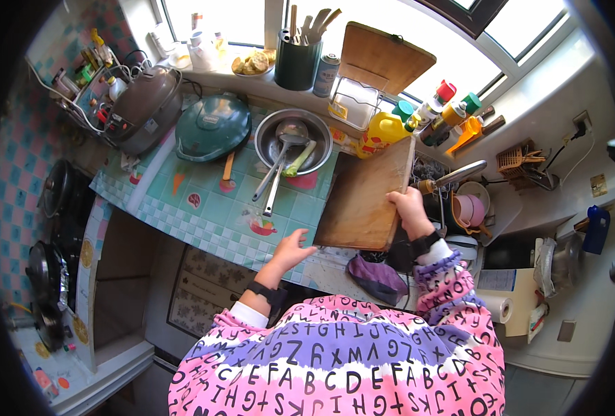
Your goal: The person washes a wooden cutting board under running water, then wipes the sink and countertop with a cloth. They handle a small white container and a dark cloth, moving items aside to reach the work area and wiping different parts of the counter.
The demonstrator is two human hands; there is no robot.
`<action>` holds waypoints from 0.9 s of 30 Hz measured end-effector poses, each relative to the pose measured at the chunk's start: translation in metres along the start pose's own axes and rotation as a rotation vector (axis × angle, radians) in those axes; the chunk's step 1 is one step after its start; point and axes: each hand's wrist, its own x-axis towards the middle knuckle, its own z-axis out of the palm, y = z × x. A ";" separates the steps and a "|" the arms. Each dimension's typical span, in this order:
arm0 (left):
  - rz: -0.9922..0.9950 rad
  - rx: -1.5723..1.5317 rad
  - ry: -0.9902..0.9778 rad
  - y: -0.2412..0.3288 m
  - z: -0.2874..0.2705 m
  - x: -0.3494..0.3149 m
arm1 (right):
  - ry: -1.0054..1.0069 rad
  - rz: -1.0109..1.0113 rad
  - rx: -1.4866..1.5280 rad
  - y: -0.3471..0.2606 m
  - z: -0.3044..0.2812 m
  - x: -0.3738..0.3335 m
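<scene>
Your pink top (335,367) fills bottom centre. Your right hand (411,210), right of centre, grips the board (364,201) by its right edge; board tilted, centre-right of frame. Your left hand (291,252), lower centre, is unclenched, fingertips at board's lower-left corner, contact unclear. Bowl (266,140) with ladle (294,130) upper centre; green pan (212,132) just left.

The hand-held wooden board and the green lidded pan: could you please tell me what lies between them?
In the head view, a metal bowl with a ladle resting in it stands between the hand-held wooden board and the green lidded pan.
</scene>
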 end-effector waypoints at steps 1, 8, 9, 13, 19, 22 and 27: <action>0.038 0.038 -0.043 0.009 0.004 0.001 | -0.069 -0.040 0.068 -0.017 -0.005 -0.008; 0.525 0.465 -0.002 0.080 0.031 0.004 | -0.083 -0.114 0.056 -0.126 -0.033 -0.063; 0.559 0.468 0.077 0.087 0.035 0.004 | -0.082 -0.103 0.081 -0.136 -0.037 -0.071; 0.655 0.492 0.262 0.097 0.044 0.009 | -0.114 -0.135 0.093 -0.165 -0.048 -0.093; 0.684 0.518 0.345 0.086 0.040 0.030 | -0.098 -0.131 0.104 -0.162 -0.037 -0.080; 0.657 0.507 0.307 0.078 0.038 0.037 | -0.112 -0.130 0.090 -0.150 -0.025 -0.064; 0.600 0.432 0.238 0.065 0.046 0.035 | -0.143 -0.069 -0.009 -0.143 -0.013 -0.049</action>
